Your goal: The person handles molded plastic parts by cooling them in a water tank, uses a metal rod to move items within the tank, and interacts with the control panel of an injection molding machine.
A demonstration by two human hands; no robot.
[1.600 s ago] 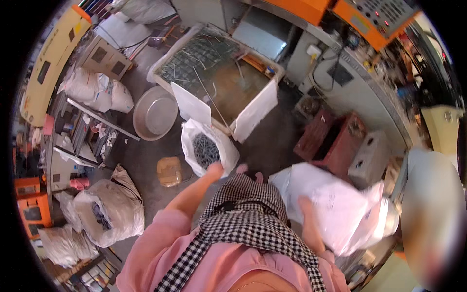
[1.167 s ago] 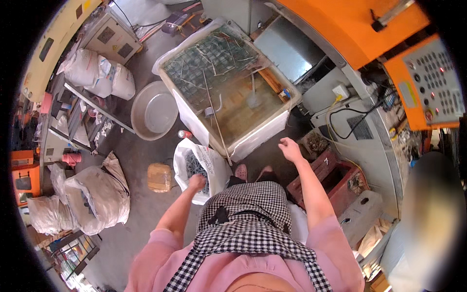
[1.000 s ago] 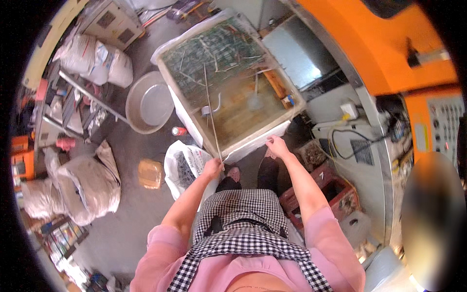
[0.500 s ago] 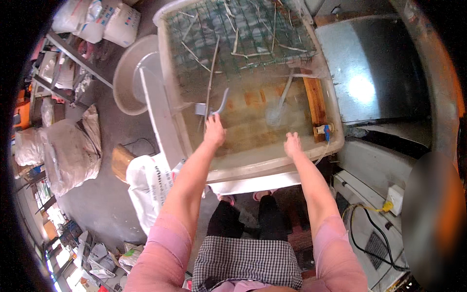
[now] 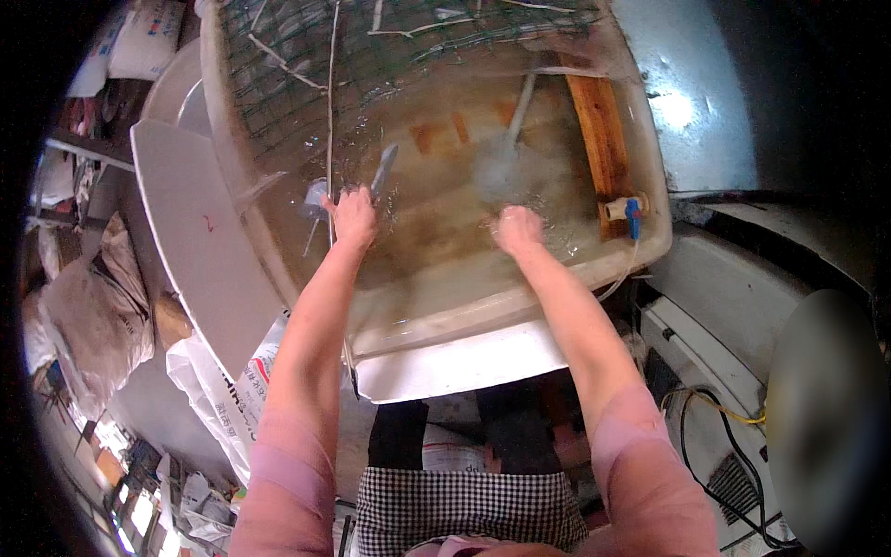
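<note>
A large pale tub [image 5: 455, 327] of murky water lies in front of me. At its left side my left hand [image 5: 355, 219] is closed at the water, gripping a curved grey plastic piece [image 5: 383, 167] whose ends show on both sides of the fingers. A long thin rod [image 5: 331, 93] runs beside that hand. My right hand [image 5: 518, 229] is curled at the water nearer the middle, with ripples around it; whatever its fingers hold is hidden. Just beyond it a pale scoop-like shape with a long handle [image 5: 524, 110] lies blurred under the water.
Green netting [image 5: 306, 56] with pale sticks covers the tub's far part. A wooden board [image 5: 599, 121] and a blue-handled valve [image 5: 634, 219] are at its right side. A white panel [image 5: 200, 223] leans on the left, near sacks [image 5: 97, 316]. Cables [image 5: 719, 464] hang at the right.
My view has shifted closer over the tub. Both hands have gone down to the water, which now ripples. The left hand has closed round the grey plastic piece.
</note>
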